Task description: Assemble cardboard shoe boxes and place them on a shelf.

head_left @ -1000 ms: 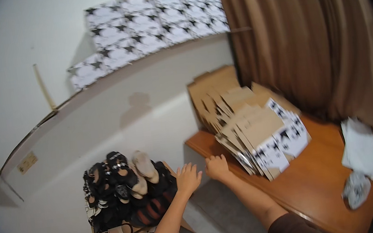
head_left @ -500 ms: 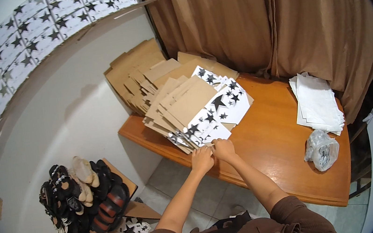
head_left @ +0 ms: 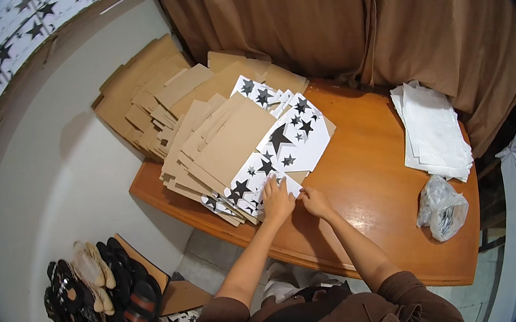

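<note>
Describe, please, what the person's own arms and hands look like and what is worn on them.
Both the left hand and the right hand are bare, with no gloves, and no rings or watch that I can make out. The forearms are bare too. Brown sleeves end at about the elbows, part of a brown top.

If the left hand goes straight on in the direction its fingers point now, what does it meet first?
Probably the star-printed flat carton that the left hand already touches, then the brown cardboard sheets fanned behind it.
</note>
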The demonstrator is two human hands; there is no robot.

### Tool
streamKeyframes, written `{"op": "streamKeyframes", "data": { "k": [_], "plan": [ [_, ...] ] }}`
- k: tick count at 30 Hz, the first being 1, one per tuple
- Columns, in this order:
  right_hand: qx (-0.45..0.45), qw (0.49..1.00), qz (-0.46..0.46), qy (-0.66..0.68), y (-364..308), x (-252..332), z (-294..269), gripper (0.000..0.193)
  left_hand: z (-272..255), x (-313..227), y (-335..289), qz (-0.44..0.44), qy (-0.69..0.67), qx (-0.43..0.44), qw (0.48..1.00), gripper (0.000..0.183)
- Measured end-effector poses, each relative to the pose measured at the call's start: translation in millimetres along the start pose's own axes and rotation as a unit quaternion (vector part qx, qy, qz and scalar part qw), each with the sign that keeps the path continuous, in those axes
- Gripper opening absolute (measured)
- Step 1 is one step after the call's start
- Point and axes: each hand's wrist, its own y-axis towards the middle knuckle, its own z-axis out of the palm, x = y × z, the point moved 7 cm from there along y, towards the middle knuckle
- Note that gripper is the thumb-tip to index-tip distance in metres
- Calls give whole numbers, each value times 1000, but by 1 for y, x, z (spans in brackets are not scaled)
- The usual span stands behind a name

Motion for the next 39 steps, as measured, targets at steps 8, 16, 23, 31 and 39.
{"op": "streamKeyframes", "data": {
  "k": [8,16,23,31,39],
  "plan": [
    [-64,996,61,29,33,-22,13,32,-40,36,58,33,114,-129,985,65],
    [-129,982,132,49,36,-22,27,32,-53,42,89,28,0,-66,997,58],
    [-176,971,134,88,33,-44,25,27,-41,46,119,-47,-187,134,972,51],
    [-211,788,231,530,-11,-88,-8,36,-6,-2,103,-7,-517,221,827,28],
    [-185,760,209,586,-76,-117,-125,30,2,-101,66,-98,-726,303,609,32]
  ]
}}
